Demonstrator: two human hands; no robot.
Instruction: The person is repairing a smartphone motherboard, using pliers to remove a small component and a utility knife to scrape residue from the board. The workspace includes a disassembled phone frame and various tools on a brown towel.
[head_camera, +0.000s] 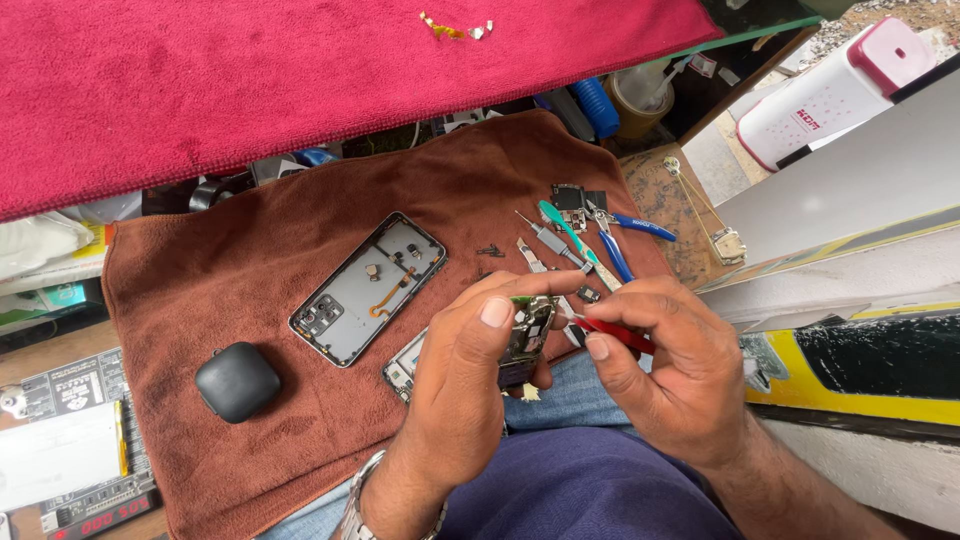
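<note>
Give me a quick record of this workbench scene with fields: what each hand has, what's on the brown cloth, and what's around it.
left hand: left hand holds a small green circuit board upright between thumb and fingers
right hand: right hand grips a red-handled tool, tip at the board
brown cloth: brown cloth carries an opened phone shell, a black case, blue-handled pliers, a screwdriver
under the hands: second phone part, partly hidden
behind: red cloth over a shelf
right side: white container with a pink lid
</note>
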